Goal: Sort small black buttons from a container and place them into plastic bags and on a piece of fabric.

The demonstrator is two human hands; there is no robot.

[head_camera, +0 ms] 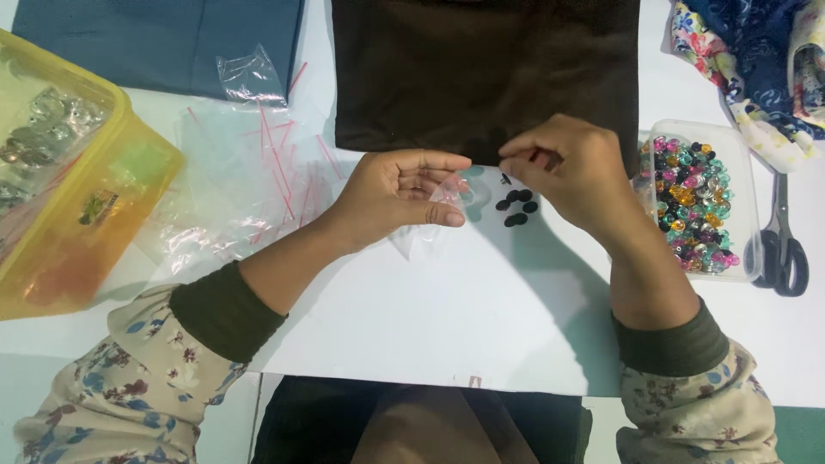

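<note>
The left hand (397, 193) curls half closed around a small clear plastic bag (447, 196), thumb and fingers pinching its mouth. The right hand (571, 172) is nearly closed, fingertips pinched together over something too small to make out. Between the hands, on the white table (430, 318), lie a few small black beads (516, 206), bunched together just right of the bag.

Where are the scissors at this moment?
In the head view, the scissors lie on the white table at the far right, beside the clear tray of coloured beads and below the floral cloth.
</note>
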